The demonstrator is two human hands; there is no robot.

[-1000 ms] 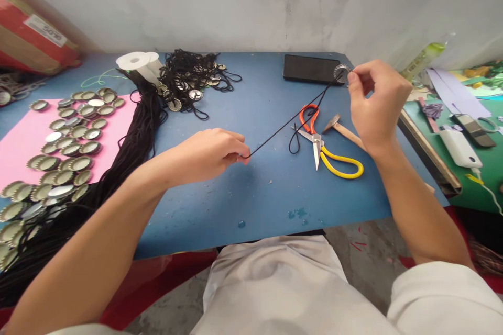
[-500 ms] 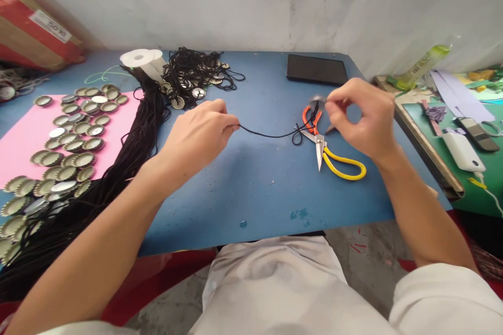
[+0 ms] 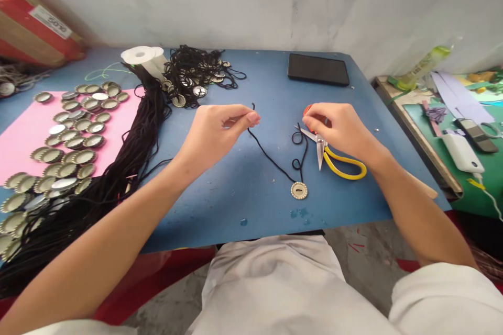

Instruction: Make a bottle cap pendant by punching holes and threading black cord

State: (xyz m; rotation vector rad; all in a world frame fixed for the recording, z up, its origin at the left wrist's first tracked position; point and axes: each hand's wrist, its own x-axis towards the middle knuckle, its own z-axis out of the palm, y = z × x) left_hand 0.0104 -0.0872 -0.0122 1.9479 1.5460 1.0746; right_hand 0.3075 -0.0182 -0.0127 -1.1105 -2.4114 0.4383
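Between the thumb and forefinger of my left hand (image 3: 228, 128) is pinched one end of a black cord (image 3: 271, 159). The cord slants down to a bottle cap (image 3: 299, 190), passing through a slot in its middle. From the cap the cord's other part runs up the table in small loops, close to my right hand (image 3: 334, 123). That hand's fingers are curled together over the orange handle of the scissors (image 3: 320, 146); what they grip, if anything, is hidden. The scissors lie with blades parted and the yellow handle towards me.
Loose bottle caps (image 3: 74, 141) cover pink paper (image 3: 19, 136) at left, beside a long bundle of black cords (image 3: 126, 157). Behind stand a white spool (image 3: 151, 63) and a pile of corded caps (image 3: 192, 73). A black phone (image 3: 318, 69) lies at the back right.
The cap has dropped from my right hand to the table nearer me. My right hand has come down and left, over the scissors. My left hand has shifted right with the cord.
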